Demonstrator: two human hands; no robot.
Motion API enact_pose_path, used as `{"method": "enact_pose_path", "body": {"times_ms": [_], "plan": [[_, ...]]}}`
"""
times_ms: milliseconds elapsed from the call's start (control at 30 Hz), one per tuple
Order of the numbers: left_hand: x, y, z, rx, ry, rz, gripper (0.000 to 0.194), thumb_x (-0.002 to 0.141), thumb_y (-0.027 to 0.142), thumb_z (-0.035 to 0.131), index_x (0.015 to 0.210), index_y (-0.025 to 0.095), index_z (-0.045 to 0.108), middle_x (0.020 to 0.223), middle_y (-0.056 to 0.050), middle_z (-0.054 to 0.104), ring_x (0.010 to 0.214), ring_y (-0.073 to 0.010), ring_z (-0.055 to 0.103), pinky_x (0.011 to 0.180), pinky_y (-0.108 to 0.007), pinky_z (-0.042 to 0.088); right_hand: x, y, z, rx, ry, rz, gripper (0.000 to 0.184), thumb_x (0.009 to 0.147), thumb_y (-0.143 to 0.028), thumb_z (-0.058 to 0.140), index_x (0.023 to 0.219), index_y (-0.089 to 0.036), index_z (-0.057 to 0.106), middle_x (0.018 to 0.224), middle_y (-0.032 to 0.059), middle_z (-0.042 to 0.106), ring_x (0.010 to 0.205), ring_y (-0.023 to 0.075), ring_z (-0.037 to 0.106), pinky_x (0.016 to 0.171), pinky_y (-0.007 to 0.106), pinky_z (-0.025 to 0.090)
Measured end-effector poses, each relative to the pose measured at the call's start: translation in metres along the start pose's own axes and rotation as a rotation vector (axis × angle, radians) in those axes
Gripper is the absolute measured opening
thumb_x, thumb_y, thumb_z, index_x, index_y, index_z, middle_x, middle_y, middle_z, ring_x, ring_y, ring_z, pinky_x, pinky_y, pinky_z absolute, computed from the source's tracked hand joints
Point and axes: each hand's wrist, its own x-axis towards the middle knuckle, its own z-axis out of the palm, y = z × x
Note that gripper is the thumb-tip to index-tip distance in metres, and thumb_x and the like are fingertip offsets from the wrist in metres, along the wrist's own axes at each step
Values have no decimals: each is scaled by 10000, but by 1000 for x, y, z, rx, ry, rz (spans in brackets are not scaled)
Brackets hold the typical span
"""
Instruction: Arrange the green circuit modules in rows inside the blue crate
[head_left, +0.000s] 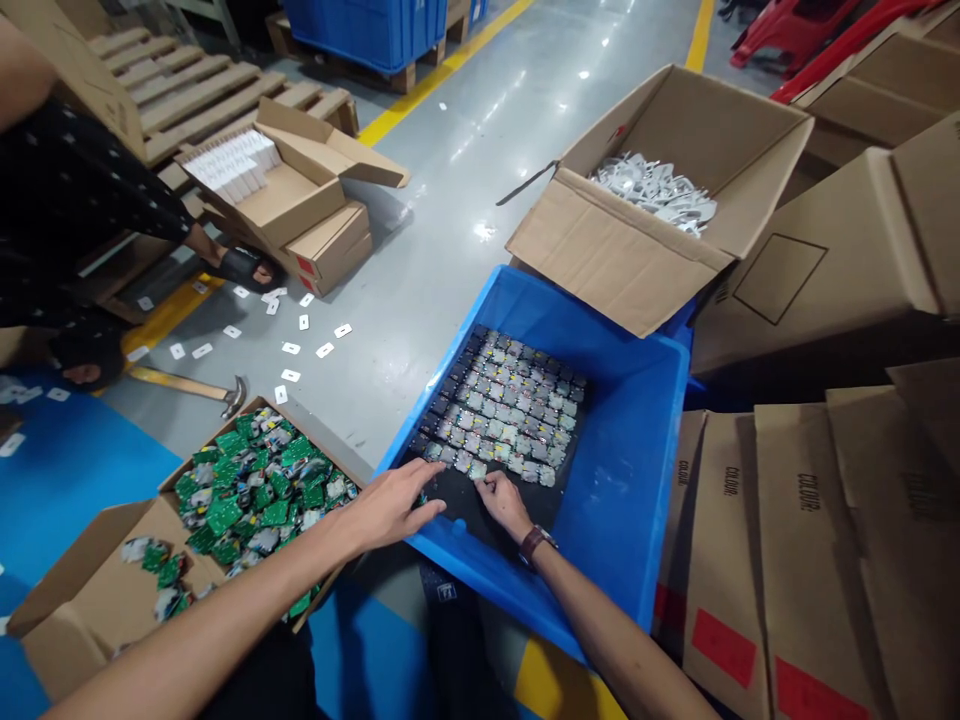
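Observation:
Inside a blue plastic bin (626, 480), small grey circuit board modules (506, 400) lie in close rows on a dark sheet (517, 510). My right hand (504, 503), with a watch on its wrist, is closed, its fingertips pinching a module (478, 469) at the near edge of the rows. My left hand (401, 500) reaches over the bin's left wall, thumb apart and fingers stretched out by the nearest row. Nothing shows in its grasp. To the left, an open carton (90, 590) holds a loose heap of green circuit boards (225, 512) with pale parts.
A carton of white plastic parts (652, 195) stands behind the bin; tall cartons (724, 560) line the right. A hammer (195, 385) and scattered white plates (291, 348) lie on the floor. Another person's foot (247, 268) is beside a box of white stacks (232, 165).

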Motion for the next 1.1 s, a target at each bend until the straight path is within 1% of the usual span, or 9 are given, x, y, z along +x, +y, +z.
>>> {"method": "enact_pose_path", "body": {"times_ms": [133, 233, 333, 400, 467, 633, 867, 967, 1100], "plan": [[0, 3, -3, -27, 1, 2, 454, 985, 401, 540, 1396, 211, 505, 1221, -119, 654, 1116, -275, 659, 971, -411, 553, -14, -30, -16, 238, -116, -32, 269, 869, -459, 611, 807, -204, 670, 751, 55, 702, 807, 237, 689, 696, 315, 500], [0, 6, -3, -102, 3, 22, 494, 964, 399, 590, 1418, 238, 479, 1273, -114, 621, 1136, -265, 650, 982, -412, 556, -36, -64, -26, 724, -346, -160, 431, 871, -580, 607, 1053, -197, 688, 951, 79, 733, 909, 234, 695, 726, 335, 551], [-1, 7, -3, -197, 13, 45, 605, 952, 384, 618, 1495, 267, 378, 1410, -128, 523, 1231, -263, 603, 1020, -418, 550, -53, -86, -33, 1000, -511, -243, 539, 810, -527, 731, 1248, -226, 639, 1059, 69, 731, 947, 213, 698, 770, 338, 570], [-2, 5, -3, -233, 54, 58, 629, 964, 363, 596, 1526, 276, 325, 1488, -137, 449, 1308, -269, 549, 1037, -424, 547, -54, -84, -35, 1017, -462, -217, 539, 768, -457, 787, 1230, -215, 652, 968, 49, 741, 852, 190, 705, 777, 336, 569], [-3, 2, -6, -227, 114, 74, 594, 977, 342, 569, 1520, 274, 337, 1508, -139, 430, 1347, -277, 512, 1046, -436, 546, -45, -69, -36, 945, -319, -145, 478, 737, -425, 793, 1144, -198, 686, 882, 33, 738, 762, 181, 700, 773, 345, 566], [-8, -6, -16, -198, 186, 78, 457, 992, 345, 544, 1436, 270, 465, 1427, -126, 521, 1133, -232, 643, 913, -398, 615, -7, -7, -28, 560, 103, 110, 493, 611, -305, 776, 1080, -181, 691, 878, 39, 734, 785, 224, 686, 783, 382, 550], [-11, -6, -20, -179, 174, 90, 354, 992, 348, 549, 1322, 219, 569, 1338, -125, 593, 1026, -202, 670, 850, -364, 621, 3, 38, -8, 245, 248, -50, 323, 688, -287, 682, 993, -181, 702, 1089, 119, 718, 1091, 295, 637, 1011, 451, 475], [-12, -7, -21, -182, 181, 84, 330, 994, 353, 548, 1287, 208, 593, 1298, -122, 617, 956, -184, 672, 818, -350, 619, 3, 44, -4, 167, 270, 38, 331, 697, -265, 667, 1006, -149, 683, 1032, 138, 705, 972, 285, 673, 928, 413, 518], [-14, -7, -23, -188, 179, 88, 318, 996, 350, 542, 1271, 205, 606, 1256, -117, 639, 923, -177, 672, 812, -349, 612, 9, 44, 6, 228, 228, 102, 408, 717, -309, 667, 1089, -147, 629, 880, 74, 703, 766, 235, 677, 771, 353, 546]]}}
